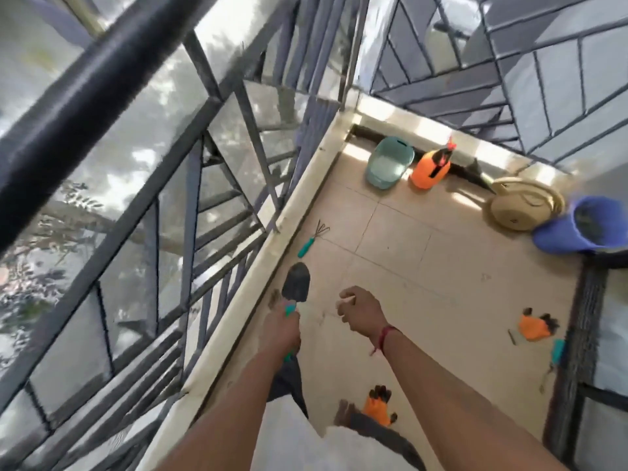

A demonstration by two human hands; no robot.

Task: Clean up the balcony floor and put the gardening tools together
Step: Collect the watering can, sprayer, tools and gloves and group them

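Firmly, the left hand wrapped its fingers round the teal handle of the trowel, whose dark scooped blade pointed up-frame, lower centre. The right hand was curled in a fist (whether it pinched anything, I could not tell). Just above, a thin-tined hand rake lay on smooth beige tiles; an orange glove lay lower right.
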